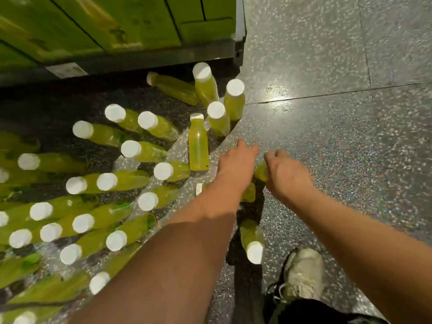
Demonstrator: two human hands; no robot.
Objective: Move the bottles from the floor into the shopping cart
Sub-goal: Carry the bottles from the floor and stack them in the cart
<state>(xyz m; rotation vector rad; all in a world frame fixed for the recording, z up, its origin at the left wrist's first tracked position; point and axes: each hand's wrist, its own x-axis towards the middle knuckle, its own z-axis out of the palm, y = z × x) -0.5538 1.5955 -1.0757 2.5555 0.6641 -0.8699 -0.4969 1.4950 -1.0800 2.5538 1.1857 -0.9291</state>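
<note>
Cylindrical translucent green bottles (pixel 142 150), white-capped, stand upright on the speckled polished floor (pixel 339 136); one flat bottle (pixel 198 148) points cap-away; right hand (pixel 286 174) curls round another bottle (pixel 260 171), left hand (pixel 236 162) loosely extended, empty.

The single view sits at the person's head and faces forward and steeply down, close to the speckled floor (pixel 350 160). Both forearms (pixel 187 242) enter from the bottom edge, large and near. The bottles (pixel 198 146) fill the left half, a green unit (pixel 117 24) crosses the upper left, and a shoe (pixel 304 272) lies lower right.
</note>
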